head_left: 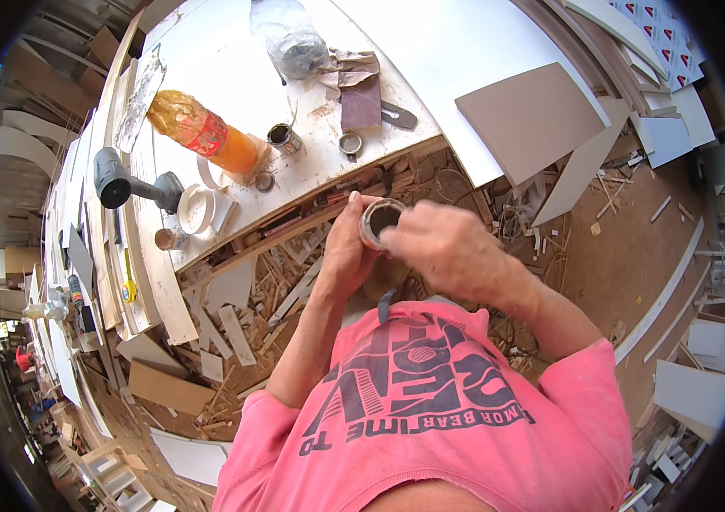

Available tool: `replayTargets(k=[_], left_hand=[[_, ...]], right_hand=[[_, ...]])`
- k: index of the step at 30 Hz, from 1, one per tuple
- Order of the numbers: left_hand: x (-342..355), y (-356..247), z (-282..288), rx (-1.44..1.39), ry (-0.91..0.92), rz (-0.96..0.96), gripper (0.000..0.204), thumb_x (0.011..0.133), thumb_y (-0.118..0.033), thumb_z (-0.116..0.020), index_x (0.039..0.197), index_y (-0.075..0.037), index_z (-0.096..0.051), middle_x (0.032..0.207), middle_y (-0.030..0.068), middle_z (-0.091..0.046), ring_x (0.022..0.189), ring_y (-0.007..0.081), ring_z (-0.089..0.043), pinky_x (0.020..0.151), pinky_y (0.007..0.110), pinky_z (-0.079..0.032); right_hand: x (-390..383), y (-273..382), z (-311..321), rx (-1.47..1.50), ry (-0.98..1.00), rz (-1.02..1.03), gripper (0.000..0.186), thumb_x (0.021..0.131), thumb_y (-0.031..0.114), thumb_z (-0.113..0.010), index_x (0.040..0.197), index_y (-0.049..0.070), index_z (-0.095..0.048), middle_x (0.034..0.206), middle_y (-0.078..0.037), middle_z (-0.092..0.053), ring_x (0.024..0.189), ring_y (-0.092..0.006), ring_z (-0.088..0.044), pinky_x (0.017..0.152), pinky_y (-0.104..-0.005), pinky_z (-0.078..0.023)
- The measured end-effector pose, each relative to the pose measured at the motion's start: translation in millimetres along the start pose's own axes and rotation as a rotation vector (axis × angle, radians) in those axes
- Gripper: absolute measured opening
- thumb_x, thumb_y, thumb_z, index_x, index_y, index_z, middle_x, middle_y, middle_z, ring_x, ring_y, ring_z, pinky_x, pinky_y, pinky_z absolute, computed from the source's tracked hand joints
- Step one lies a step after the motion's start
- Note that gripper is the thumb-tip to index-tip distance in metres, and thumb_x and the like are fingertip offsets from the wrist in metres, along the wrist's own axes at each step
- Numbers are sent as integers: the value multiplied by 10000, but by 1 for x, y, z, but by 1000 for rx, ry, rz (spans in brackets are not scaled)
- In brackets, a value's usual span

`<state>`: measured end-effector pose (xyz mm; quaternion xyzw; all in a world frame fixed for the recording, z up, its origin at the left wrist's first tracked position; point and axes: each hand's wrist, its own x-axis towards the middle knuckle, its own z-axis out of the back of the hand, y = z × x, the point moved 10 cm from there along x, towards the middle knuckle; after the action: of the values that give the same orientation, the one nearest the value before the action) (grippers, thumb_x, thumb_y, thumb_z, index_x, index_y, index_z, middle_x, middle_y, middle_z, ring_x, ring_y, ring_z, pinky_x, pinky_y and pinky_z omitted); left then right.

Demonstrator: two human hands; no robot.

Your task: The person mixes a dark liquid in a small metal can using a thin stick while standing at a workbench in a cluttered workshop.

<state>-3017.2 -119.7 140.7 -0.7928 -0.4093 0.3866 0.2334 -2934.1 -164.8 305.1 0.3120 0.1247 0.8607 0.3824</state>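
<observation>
Head view, looking down from over the shirt [431, 392]: both hands are close together around one can, just off the near edge of the bench [217, 60]. The left hand [348, 243] is wrapped around the side of the can [379, 224], whose open, dark mouth is tipped up toward us. The right hand [449, 252] is blurred, its fingers bunched at the rim on the other side — I can't tell from here whether they pinch anything.

On the bench, near its front edge, stands a dark-mouthed pot [284, 139], with a small tin [350, 145] to its right. Left of the pot lies a bottle [209, 136], orange inside and red-labelled, its base end toward the pot. Farther left is a black power tool [136, 183], with a pale ring [197, 210] beside it. Behind the small tin, brown sandpaper [362, 104] lies partly over a flat grey scraper [399, 115], and a clear bag [294, 43] sits farther back.

A brown board [529, 124] rests off to the right — and below, wood scraps litter the floor [588, 282]. A yellow tape measure [129, 291] lies at far left.
</observation>
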Motion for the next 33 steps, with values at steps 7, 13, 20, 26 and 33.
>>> replayTargets(k=[7,13,20,26,33], left_hand=[[2,-4,-2,75,49,-42,464,1034,-417,-308,1062,-30,-562,899,84,-630,742,161,-606,649,310,-518],[1,-6,-4,97,110,-18,467,1038,-404,-297,1049,-24,-567,894,76,-633,741,147,-609,651,302,-525],[1,-12,-5,147,48,-56,489,1042,-394,-272,1040,-8,-572,816,70,-628,633,128,-597,525,263,-521],[2,-17,-4,167,117,-37,494,1039,-407,-286,1051,-5,-573,829,66,-624,647,120,-595,530,257,-514],[4,-28,-3,324,48,-192,504,1037,-433,-287,1050,-22,-578,867,50,-617,699,94,-593,561,241,-517]], right_hand=[[1,-7,2,-6,6,-38,84,830,88,-578,903,65,-610,750,-71,-529,703,-244,-569,613,-355,-488],[3,-30,17,-83,-70,-110,100,811,61,-581,908,64,-605,738,-73,-532,703,-244,-577,615,-356,-495],[6,-32,22,-67,-84,-113,117,803,48,-597,919,58,-612,755,-71,-542,718,-246,-575,620,-356,-495],[13,-23,18,-144,-30,-38,156,757,34,-613,912,51,-614,734,-59,-507,689,-239,-548,611,-356,-479],[13,-31,10,-27,-50,-156,60,776,62,-608,831,58,-586,772,-80,-543,750,-265,-588,647,-368,-509]])
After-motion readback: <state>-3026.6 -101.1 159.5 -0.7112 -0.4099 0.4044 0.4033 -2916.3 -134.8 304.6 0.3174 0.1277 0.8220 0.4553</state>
